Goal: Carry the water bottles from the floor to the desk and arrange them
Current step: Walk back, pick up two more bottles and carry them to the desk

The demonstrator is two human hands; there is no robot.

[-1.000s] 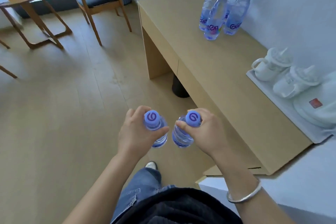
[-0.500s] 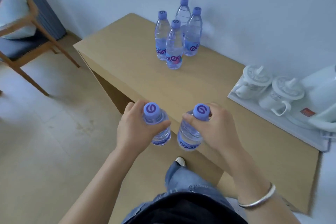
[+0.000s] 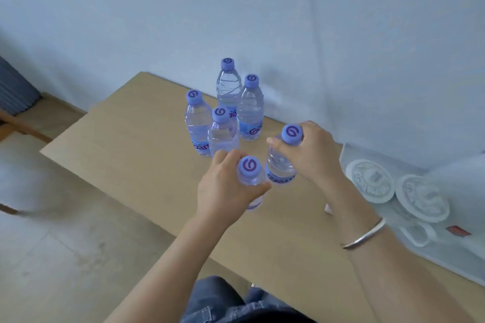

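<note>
Several clear water bottles [image 3: 228,92] with purple caps stand clustered on the light wooden desk [image 3: 136,155] near the wall. My left hand [image 3: 223,189] grips another bottle [image 3: 250,173] by its neck, just in front of the cluster. My right hand [image 3: 312,152] grips a second bottle [image 3: 280,165] by its neck, to the right of the group. Both held bottles are upright over the desk top; whether they touch it I cannot tell.
A white tray [image 3: 349,151] with two lidded white cups [image 3: 372,181] lies on the desk's right part, close to my right forearm. A silver bangle [image 3: 364,235] circles my right wrist. A wooden chair [image 3: 18,123] edge shows at far left on the pale floor.
I have stepped up to the desk. Both hands moved forward and up with their bottles, from in front of the desk edge to over the desk beside the standing cluster.
</note>
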